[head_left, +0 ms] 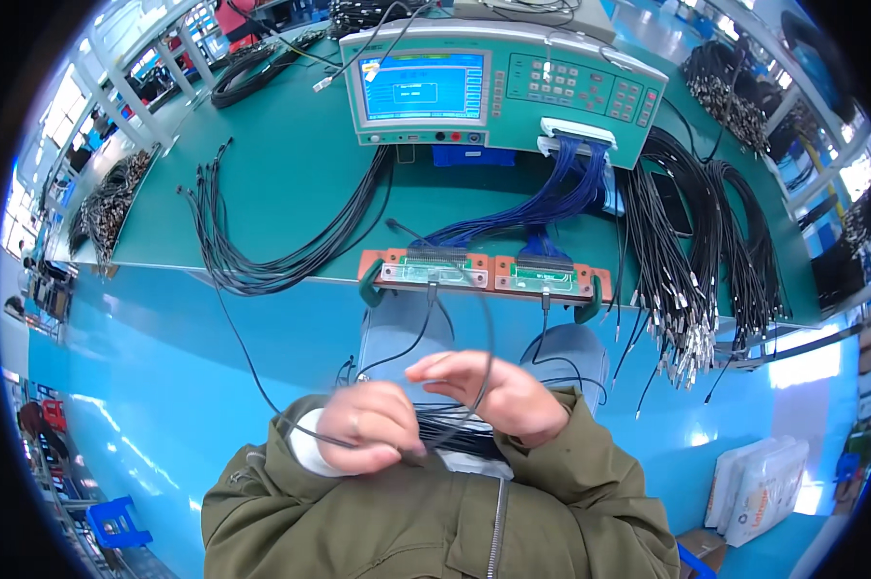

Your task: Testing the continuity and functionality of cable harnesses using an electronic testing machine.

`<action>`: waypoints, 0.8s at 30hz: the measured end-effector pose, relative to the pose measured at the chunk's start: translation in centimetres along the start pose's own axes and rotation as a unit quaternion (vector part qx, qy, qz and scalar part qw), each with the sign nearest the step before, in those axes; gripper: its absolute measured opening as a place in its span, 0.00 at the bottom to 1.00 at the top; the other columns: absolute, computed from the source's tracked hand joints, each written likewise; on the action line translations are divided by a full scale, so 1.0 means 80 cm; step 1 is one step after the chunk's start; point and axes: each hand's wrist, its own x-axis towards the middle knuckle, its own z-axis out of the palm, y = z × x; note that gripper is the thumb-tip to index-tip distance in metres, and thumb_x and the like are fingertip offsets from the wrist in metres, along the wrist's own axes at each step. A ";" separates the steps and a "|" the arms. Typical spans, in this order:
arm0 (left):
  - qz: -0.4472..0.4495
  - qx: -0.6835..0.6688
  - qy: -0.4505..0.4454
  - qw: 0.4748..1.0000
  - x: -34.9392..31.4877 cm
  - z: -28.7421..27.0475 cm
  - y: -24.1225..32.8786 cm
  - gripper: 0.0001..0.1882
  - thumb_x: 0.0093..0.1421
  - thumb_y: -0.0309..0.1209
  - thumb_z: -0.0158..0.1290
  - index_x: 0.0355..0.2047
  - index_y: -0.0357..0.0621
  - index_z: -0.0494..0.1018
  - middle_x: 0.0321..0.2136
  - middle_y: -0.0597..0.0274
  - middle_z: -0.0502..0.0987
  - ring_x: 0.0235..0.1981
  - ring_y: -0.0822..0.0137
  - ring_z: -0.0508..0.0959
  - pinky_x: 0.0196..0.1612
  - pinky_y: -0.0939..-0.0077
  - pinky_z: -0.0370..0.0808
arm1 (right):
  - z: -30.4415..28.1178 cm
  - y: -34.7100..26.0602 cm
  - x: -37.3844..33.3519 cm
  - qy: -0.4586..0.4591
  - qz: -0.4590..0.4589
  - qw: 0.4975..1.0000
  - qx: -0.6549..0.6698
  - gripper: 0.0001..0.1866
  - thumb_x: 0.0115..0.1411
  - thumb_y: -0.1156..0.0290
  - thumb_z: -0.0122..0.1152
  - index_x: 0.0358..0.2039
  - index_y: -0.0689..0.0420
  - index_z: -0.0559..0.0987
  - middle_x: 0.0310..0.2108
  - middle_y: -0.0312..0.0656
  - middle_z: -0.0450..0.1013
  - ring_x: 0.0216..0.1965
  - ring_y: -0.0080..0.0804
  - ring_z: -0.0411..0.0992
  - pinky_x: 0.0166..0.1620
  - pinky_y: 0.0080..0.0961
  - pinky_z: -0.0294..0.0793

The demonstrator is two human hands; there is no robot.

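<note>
My left hand [370, 425] is curled closed above my lap, slightly blurred, with a black cable pinched between thumb and fingers. From that hand the cable [490, 328] loops up past my right fingers, its upper end near the table edge. My right hand [501, 391] has its fingers stretched out; the cable runs across in front of them. Below both hands, a bundle of black cables [460, 431] lies on my lap. Ahead, two green circuit boards [434, 274] sit on an orange fixture [370, 262] at the table edge, each with a black plug in its front.
A green-fronted tester [575, 92] with a lit blue screen stands on the green table [165, 222]. Blue wires [542, 203] join it to the boards. Black cables [281, 270] lie at left; a thick bundle [681, 299] hangs over the right edge. White packages [759, 492] stand lower right.
</note>
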 end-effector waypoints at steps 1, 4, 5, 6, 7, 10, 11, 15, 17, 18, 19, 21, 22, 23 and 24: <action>-0.005 0.070 0.028 0.997 -0.005 -0.005 -0.001 0.14 0.55 0.34 0.45 0.23 0.36 0.73 0.23 0.54 0.72 0.24 0.62 0.70 0.32 0.71 0.68 | 0.005 -0.007 0.006 -0.017 -0.092 0.993 0.066 0.20 0.59 0.57 0.45 0.45 0.57 0.71 0.52 0.54 0.59 0.55 0.43 0.58 0.57 0.36 0.56; 0.028 -0.119 0.473 0.873 -0.003 -0.028 0.042 0.21 0.62 0.41 0.40 0.48 0.37 0.61 0.38 0.55 0.70 0.32 0.64 0.72 0.37 0.70 0.70 | 0.009 -0.033 -0.012 -0.167 -0.324 0.925 0.106 0.18 0.63 0.57 0.37 0.36 0.53 0.74 0.45 0.46 0.67 0.48 0.44 0.64 0.54 0.40 0.57; 0.035 -0.224 0.552 0.803 -0.015 -0.063 0.062 0.20 0.63 0.40 0.38 0.49 0.38 0.58 0.39 0.56 0.69 0.33 0.65 0.72 0.38 0.72 0.70 | 0.006 -0.059 -0.028 -0.245 -0.369 0.889 0.118 0.19 0.63 0.56 0.36 0.36 0.54 0.74 0.40 0.46 0.70 0.45 0.45 0.67 0.53 0.41 0.58; 0.032 -0.387 0.546 0.743 -0.042 -0.102 0.086 0.14 0.65 0.32 0.33 0.47 0.38 0.60 0.32 0.58 0.70 0.29 0.71 0.71 0.35 0.80 0.69 | 0.008 -0.080 -0.052 -0.248 -0.399 0.874 0.122 0.23 0.64 0.53 0.32 0.32 0.55 0.73 0.28 0.46 0.73 0.32 0.42 0.71 0.48 0.42 0.62; 0.035 -0.385 0.548 0.741 -0.061 -0.107 0.086 0.14 0.65 0.32 0.33 0.47 0.38 0.60 0.32 0.58 0.70 0.29 0.71 0.71 0.35 0.80 0.69 | 0.014 -0.099 -0.081 -0.249 -0.396 0.875 0.125 0.23 0.64 0.53 0.32 0.32 0.55 0.73 0.28 0.46 0.73 0.32 0.42 0.71 0.48 0.42 0.62; 0.013 -0.314 0.616 0.723 -0.127 -0.137 0.097 0.13 0.65 0.33 0.34 0.44 0.40 0.61 0.28 0.61 0.67 0.25 0.73 0.67 0.30 0.81 0.65 | 0.014 -0.154 -0.179 0.064 -0.447 0.891 0.049 0.22 0.65 0.55 0.29 0.25 0.56 0.67 0.12 0.35 0.56 0.11 0.25 0.52 0.18 0.25 0.61; 0.005 -0.289 0.634 0.718 -0.139 -0.127 0.090 0.12 0.64 0.33 0.35 0.43 0.40 0.62 0.27 0.62 0.66 0.24 0.73 0.66 0.29 0.81 0.64 | 0.005 -0.165 -0.210 0.139 -0.442 0.886 0.019 0.21 0.66 0.56 0.28 0.26 0.56 0.66 0.12 0.32 0.53 0.12 0.23 0.49 0.17 0.22 0.58; -0.049 -0.211 0.708 0.673 -0.207 -0.190 0.063 0.11 0.64 0.35 0.36 0.40 0.41 0.63 0.22 0.66 0.63 0.19 0.75 0.61 0.23 0.83 0.58 | -0.037 -0.171 -0.344 0.410 -0.402 0.814 0.083 0.19 0.66 0.57 0.30 0.28 0.56 0.66 0.13 0.31 0.52 0.12 0.20 0.46 0.14 0.17 0.52; -0.068 -0.160 0.737 0.654 -0.246 -0.213 0.065 0.11 0.64 0.35 0.37 0.38 0.42 0.64 0.19 0.68 0.61 0.17 0.76 0.58 0.20 0.84 0.55 | -0.051 -0.167 -0.368 0.488 -0.386 0.775 0.110 0.19 0.66 0.57 0.30 0.28 0.56 0.66 0.13 0.30 0.52 0.12 0.19 0.45 0.13 0.15 0.50; -0.078 -0.139 0.750 0.642 -0.263 -0.225 0.057 0.11 0.64 0.36 0.38 0.37 0.43 0.64 0.18 0.69 0.60 0.16 0.77 0.57 0.18 0.85 0.54 | -0.051 -0.166 -0.372 0.534 -0.401 0.741 0.074 0.18 0.66 0.58 0.31 0.29 0.56 0.66 0.13 0.30 0.52 0.12 0.18 0.45 0.13 0.15 0.49; -0.089 -0.115 0.764 0.628 -0.276 -0.234 0.050 0.10 0.63 0.36 0.38 0.36 0.43 0.64 0.17 0.70 0.59 0.15 0.77 0.55 0.17 0.85 0.52 | -0.050 -0.166 -0.374 0.578 -0.412 0.704 0.038 0.18 0.66 0.58 0.32 0.30 0.56 0.67 0.13 0.30 0.53 0.12 0.17 0.46 0.13 0.14 0.49; -0.112 -0.062 0.788 0.603 -0.299 -0.252 0.046 0.10 0.63 0.37 0.39 0.34 0.44 0.65 0.14 0.72 0.57 0.12 0.79 0.53 0.14 0.86 0.49 | -0.049 -0.163 -0.379 0.659 -0.427 0.619 -0.027 0.17 0.66 0.58 0.34 0.32 0.57 0.68 0.14 0.29 0.53 0.12 0.15 0.46 0.13 0.13 0.49; -0.121 -0.039 0.798 0.589 -0.314 -0.261 0.039 0.11 0.63 0.37 0.39 0.33 0.44 0.65 0.13 0.73 0.56 0.11 0.79 0.52 0.12 0.87 0.48 | -0.049 -0.161 -0.381 0.692 -0.435 0.572 -0.062 0.17 0.65 0.58 0.35 0.34 0.57 0.69 0.14 0.29 0.54 0.12 0.14 0.47 0.13 0.12 0.48; -0.132 -0.011 0.807 0.575 -0.329 -0.270 0.040 0.11 0.63 0.37 0.40 0.32 0.44 0.66 0.12 0.74 0.55 0.10 0.80 0.50 0.11 0.87 0.47 | -0.047 -0.159 -0.381 0.725 -0.437 0.523 -0.094 0.17 0.65 0.58 0.36 0.35 0.57 0.69 0.14 0.28 0.54 0.12 0.13 0.47 0.13 0.12 0.48; -0.169 0.071 0.803 0.567 -0.237 -0.228 0.034 0.11 0.62 0.39 0.42 0.33 0.46 0.67 0.12 0.76 0.54 0.09 0.83 0.49 0.10 0.89 0.44 | -0.038 -0.158 -0.369 0.755 -0.441 0.467 -0.128 0.17 0.65 0.59 0.37 0.36 0.57 0.70 0.15 0.28 0.55 0.13 0.12 0.47 0.13 0.11 0.48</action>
